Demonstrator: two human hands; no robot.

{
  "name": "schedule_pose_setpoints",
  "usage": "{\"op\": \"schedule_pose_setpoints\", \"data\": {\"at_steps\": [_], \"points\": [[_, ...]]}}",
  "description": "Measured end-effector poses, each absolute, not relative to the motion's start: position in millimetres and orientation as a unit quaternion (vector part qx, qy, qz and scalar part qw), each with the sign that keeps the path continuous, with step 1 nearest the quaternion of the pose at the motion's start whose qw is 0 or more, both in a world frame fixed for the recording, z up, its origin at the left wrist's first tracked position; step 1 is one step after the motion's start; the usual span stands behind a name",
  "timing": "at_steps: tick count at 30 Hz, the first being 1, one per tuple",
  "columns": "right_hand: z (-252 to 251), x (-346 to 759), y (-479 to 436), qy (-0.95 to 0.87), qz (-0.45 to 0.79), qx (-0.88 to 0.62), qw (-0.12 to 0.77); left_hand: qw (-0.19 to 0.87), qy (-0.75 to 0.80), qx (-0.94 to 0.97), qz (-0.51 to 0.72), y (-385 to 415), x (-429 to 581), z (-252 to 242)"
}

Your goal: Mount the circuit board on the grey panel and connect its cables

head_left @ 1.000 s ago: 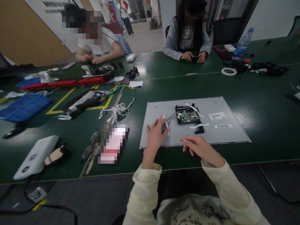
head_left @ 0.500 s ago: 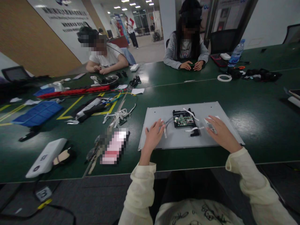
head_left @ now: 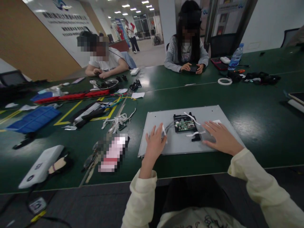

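Note:
A grey flat panel point(head_left: 175, 148) lies on the green table in front of me. Near its middle sits a black bracket point(head_left: 176, 126) with a green circuit board point(head_left: 185, 124) in it. Grey cables point(head_left: 169, 125) run from the board's left side toward my left hand, and white tape strips point(head_left: 190, 117) lie across the bracket. My left hand point(head_left: 155, 141) is over the panel's left part, fingers spread, holding nothing. Over the right part is my right hand point(head_left: 220, 136), fingers stretched out, close to the bracket's right side. Whether either palm touches the panel I cannot tell.
Left of the panel lie a blurred-out phone point(head_left: 114, 153), crumpled white strips point(head_left: 118, 122), a white device point(head_left: 41, 166) and a blue tray point(head_left: 35, 119). A tape roll point(head_left: 224, 81) and a water bottle point(head_left: 236, 57) are at the back right. Two people sit across the table.
My right hand has shifted slightly left, closer to the bracket. My left hand stays over the panel's left part with its fingers more upright. The whole view has tilted slightly.

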State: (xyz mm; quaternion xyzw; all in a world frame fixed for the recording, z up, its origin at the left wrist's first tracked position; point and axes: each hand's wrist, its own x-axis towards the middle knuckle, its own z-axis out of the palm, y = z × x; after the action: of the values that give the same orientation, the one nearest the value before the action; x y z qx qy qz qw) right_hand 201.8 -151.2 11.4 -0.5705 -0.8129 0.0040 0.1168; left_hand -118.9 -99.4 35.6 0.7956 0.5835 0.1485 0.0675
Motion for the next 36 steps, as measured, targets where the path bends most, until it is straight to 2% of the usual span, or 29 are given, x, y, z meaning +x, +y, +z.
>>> {"op": "schedule_pose_setpoints", "data": {"at_steps": [5, 12, 19, 27, 36], "points": [[16.6, 192.9, -156.8, -0.863, 0.046, -0.494, 0.091, -0.007, 0.574, 0.751, 0.326, -133.4, -116.0, 36.2], [4.4, 194.9, -157.1, -0.831, 0.066, -0.542, 0.108, 0.004, 0.547, 0.745, 0.381, -153.6, -117.4, 29.6], [-11.7, 221.5, -160.6, -0.743, 0.02, -0.657, 0.122, 0.053, 0.533, 0.749, 0.39, -154.4, -120.4, 31.6], [-26.6, 251.3, -166.9, -0.563, -0.026, -0.813, 0.143, 0.109, 0.535, 0.758, 0.357, -153.5, -123.8, 31.2], [-29.1, 275.8, -146.0, -0.447, -0.015, -0.876, 0.181, 0.161, 0.478, 0.817, 0.279, -152.4, -123.7, 30.5]]}}
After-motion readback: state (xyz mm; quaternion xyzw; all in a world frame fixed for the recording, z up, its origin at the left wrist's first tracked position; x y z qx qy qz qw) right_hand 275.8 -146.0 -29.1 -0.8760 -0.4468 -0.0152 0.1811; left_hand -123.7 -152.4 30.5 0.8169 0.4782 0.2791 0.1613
